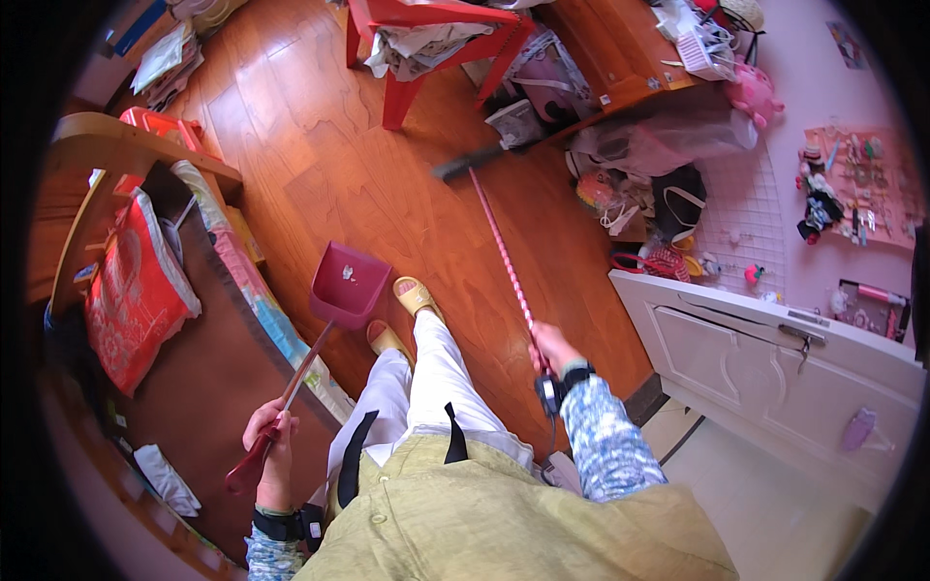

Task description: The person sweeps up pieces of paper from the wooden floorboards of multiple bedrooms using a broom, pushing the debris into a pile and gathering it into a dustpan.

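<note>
My left hand [271,436] is closed around the handle of a dark red dustpan [352,287]. A small whitish scrap [348,272] lies in the pan, which is beside my slippered feet. My right hand [554,347] grips the red-and-white spiral-striped stick of a broom [501,250]. Its dark grey head [465,164] is on the wooden floor, close to the low edge of the brown furniture at the upper right. The broom head and the dustpan are well apart.
A red plastic stool [398,91] holding cloth stands at the top. On the left is a wood-framed bed [203,436] with a red cushion [138,294]. Bags and toys crowd the right wall beside an open white door [726,348]. Papers [166,62] are piled at upper left.
</note>
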Available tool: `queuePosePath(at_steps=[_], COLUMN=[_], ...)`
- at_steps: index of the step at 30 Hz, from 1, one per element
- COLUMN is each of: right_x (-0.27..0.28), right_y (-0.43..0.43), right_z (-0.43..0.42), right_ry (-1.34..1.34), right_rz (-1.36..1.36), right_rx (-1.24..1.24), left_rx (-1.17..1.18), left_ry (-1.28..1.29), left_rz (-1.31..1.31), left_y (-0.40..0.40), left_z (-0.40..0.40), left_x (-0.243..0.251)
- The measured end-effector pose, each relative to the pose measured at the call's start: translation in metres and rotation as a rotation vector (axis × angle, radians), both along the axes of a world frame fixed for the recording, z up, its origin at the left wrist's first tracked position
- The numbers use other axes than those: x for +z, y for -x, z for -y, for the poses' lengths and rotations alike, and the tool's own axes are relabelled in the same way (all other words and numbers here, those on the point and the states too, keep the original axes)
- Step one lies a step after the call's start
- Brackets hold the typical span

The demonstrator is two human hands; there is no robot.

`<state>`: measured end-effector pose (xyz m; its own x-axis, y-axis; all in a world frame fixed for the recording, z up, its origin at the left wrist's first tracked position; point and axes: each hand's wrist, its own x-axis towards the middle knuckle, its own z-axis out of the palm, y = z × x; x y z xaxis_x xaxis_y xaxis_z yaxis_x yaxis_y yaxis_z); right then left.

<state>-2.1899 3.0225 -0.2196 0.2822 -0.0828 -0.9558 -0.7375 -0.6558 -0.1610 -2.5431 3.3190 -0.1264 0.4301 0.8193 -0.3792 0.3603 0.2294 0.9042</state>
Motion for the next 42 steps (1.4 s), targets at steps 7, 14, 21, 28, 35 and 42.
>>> queuePosePath(at_steps=[7,14,21,28,35,42], right_x=[0.057,0.065,0.071,0.026,-0.005,0.071], right_y=[0.072,0.065,0.026,-0.081,-0.089,0.005], right_z=[0.077,0.126,0.111,0.11,0.097,0.179], right_ry=[0.081,0.009,-0.21,0.005,0.079,0.188], right_rz=[0.053,0.157,0.07,0.283,0.257,0.198], right_rx=[-0.123,-0.032,-0.341,-0.032,0.147,0.717], left_rx=[-0.069,-0.073,-0.077,-0.066,-0.036,-0.005], left_ry=[-0.047,-0.014,-0.01,-0.056,-0.067,-0.074], left_rz=[-0.017,-0.06,-0.158,-0.222,-0.251,-0.262], left_y=[-0.007,-0.024,-0.044,-0.062,-0.085,-0.087], left_z=[-0.006,-0.009,0.001,0.001,0.006,0.0], left_x=[-0.013,-0.006,-0.003,0.002,0.01,0.0])
